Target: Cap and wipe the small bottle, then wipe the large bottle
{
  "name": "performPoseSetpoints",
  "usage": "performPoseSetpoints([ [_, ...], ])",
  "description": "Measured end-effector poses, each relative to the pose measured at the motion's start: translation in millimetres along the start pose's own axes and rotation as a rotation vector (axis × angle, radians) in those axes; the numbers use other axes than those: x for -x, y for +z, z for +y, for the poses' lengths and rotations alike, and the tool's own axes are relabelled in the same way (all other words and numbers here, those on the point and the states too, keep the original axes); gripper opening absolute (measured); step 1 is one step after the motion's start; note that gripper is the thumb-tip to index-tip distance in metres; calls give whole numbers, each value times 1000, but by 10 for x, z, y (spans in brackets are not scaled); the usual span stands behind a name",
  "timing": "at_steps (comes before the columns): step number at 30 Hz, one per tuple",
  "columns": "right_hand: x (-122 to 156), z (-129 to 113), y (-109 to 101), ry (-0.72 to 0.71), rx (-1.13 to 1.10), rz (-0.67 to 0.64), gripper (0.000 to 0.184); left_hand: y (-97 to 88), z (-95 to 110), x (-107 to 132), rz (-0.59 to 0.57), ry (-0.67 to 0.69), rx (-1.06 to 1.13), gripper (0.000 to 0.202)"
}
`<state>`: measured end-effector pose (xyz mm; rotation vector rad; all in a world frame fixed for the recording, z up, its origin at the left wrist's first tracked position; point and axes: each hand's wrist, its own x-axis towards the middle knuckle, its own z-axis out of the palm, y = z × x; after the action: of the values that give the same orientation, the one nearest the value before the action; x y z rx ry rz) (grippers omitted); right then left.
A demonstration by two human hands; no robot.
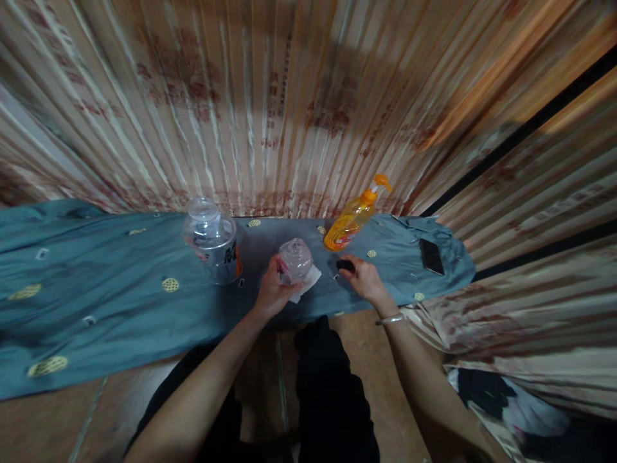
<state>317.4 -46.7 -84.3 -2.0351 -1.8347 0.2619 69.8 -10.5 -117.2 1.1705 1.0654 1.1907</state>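
My left hand [274, 289] is closed around a small clear plastic bottle or cup [295, 260] with a pinkish mark on its side. A white tissue [306, 285] shows beneath it, on the blue-green cloth. To the right, my right hand [362, 278] pinches a small black object [345, 265], possibly a cap, just above the cloth. Beyond that hand stands a pump bottle [349, 222] of orange-yellow liquid with an orange pump head. A large clear plastic jug [212, 247] with a dark-lettered label stands to the left of my left hand.
A blue-green cloth with yellow patterns [120, 308] covers the long, narrow surface. At its right end lies a black phone [431, 256]. Pleated curtains [241, 109] hang behind and at the right, with dark bars [520, 132] across them. Tiled floor [263, 366] shows below.
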Motion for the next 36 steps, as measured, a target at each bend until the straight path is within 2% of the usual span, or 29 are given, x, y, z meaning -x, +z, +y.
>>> performPoseSetpoints([
  [4, -155, -312, -397, -111, -166, 39, 34, 13, 71, 26, -8, -12, 0, 57],
  [7, -205, -688, -717, -304, -373, -15, 35, 19, 100, 47, -9, -3, 31, 58],
  [10, -193, -1056, -960, -425, -264, -102, 35, 15, 85, 61, -3, 4, 44, 62],
  [12, -185, -1232, -1051, -494, -173, -154, 35, 14, 59, 63, -10, 6, 50, 62],
  [17, -227, -1434, -1101, -608, 72, -235, 32, 12, 26, 54, 8, 9, -14, 63],
  [26, -210, -1722, -1215, -756, 368, -386, 24, -43, 40, 51, -101, 37, -269, 66],
  [33, -216, -1880, -1165, -702, 592, -460, 19, -44, -10, 52, -134, 68, -245, 66],
  [36, -215, -1880, -1136, -633, 681, -422, 30, -47, -46, 42, -127, 75, -258, 68],
])
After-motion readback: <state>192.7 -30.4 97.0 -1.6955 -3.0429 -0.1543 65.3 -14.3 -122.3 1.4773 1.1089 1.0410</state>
